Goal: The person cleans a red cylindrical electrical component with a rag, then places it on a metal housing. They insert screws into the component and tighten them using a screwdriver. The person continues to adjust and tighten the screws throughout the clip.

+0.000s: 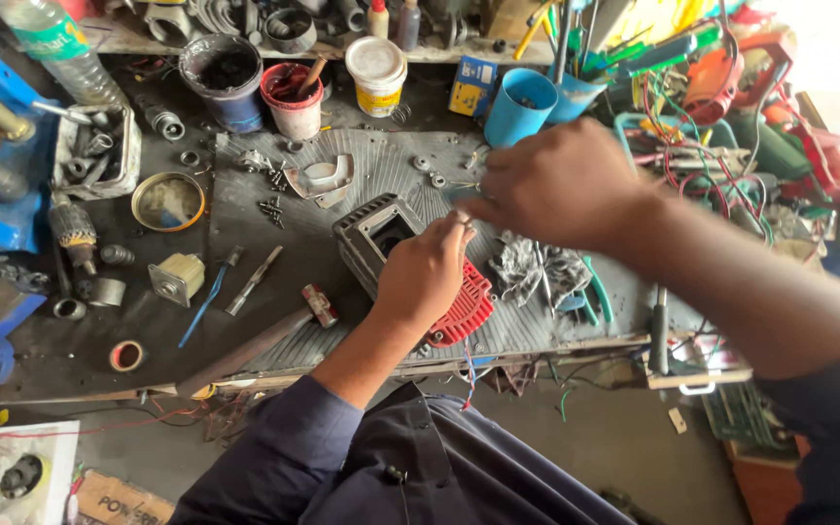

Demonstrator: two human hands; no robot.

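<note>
Mid-disassembly or mid-assembly, by the look of it; which, impossible to tell. Grey motor housing [378,236] on the ribbed mat [362,165], red fan cover [461,309] touching it. Left hand [427,275] pinching something small at the housing's edge. Right hand [556,185] curled narrow just above, contents hidden. Loose screws [271,207] nearby, hammer [279,335] lying untouched.

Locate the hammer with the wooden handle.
In the head view the wooden-handled hammer lies on the bench's ribbed grey mat, left of the left hand and the red finned cover.
</note>
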